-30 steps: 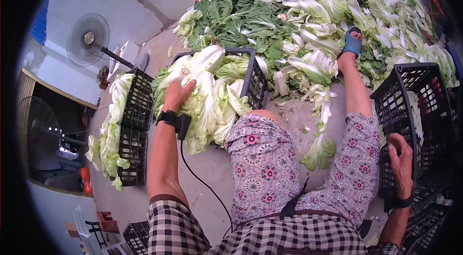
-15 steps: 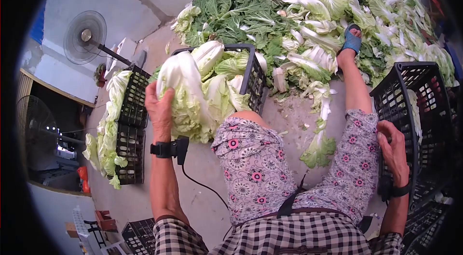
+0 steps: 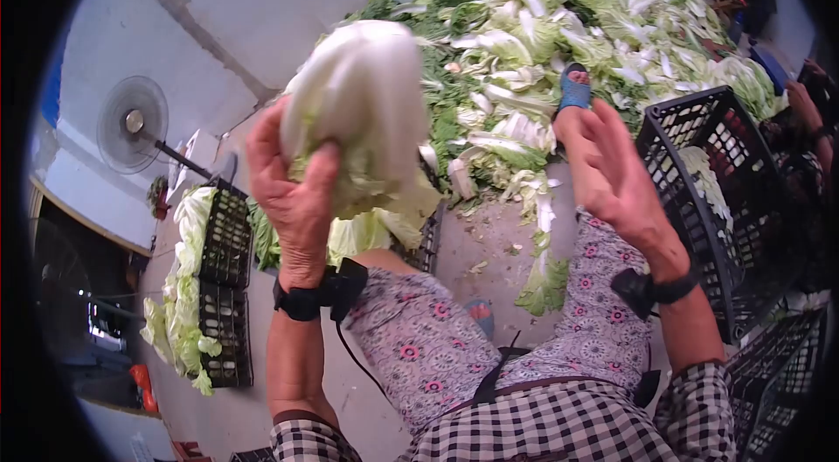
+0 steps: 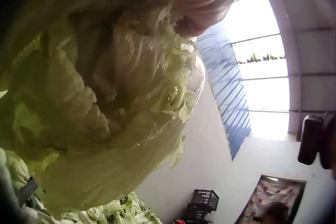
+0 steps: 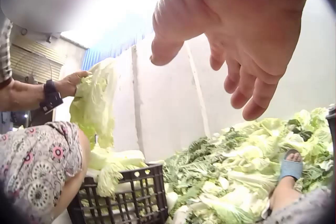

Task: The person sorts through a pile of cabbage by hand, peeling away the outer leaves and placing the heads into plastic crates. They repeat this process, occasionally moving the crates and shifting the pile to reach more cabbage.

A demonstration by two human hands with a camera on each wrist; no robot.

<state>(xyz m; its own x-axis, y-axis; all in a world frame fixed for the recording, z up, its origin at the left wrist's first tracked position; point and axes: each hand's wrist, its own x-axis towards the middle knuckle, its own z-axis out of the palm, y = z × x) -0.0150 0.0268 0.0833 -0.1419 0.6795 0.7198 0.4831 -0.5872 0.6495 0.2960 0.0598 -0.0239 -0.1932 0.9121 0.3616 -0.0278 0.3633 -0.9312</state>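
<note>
My left hand (image 3: 295,191) grips a large napa cabbage (image 3: 367,104), white base up and leafy end down, lifted above the left thigh. The left wrist view is mostly filled by its pale frilly leaves (image 4: 115,92). Beneath it stands a black plastic crate (image 5: 137,195) holding more napa cabbages (image 5: 123,161), largely covered by the raised one in the head view. My right hand (image 3: 616,182) hangs in the air over the right leg, holding nothing. Its fingers are spread and loosely bent in the right wrist view.
A big heap of loose cabbage leaves (image 3: 524,34) lies ahead, with one sandalled foot (image 3: 574,88) on it. Another black crate (image 3: 730,112) stands at right, a few leaves inside. Filled crates (image 3: 225,239) and a fan (image 3: 133,123) are at left. Another person's arm (image 3: 806,108) shows far right.
My left hand has raised the cabbage out of the crate, up and closer to the camera. The right hand has left the right knee and swung up and inward.
</note>
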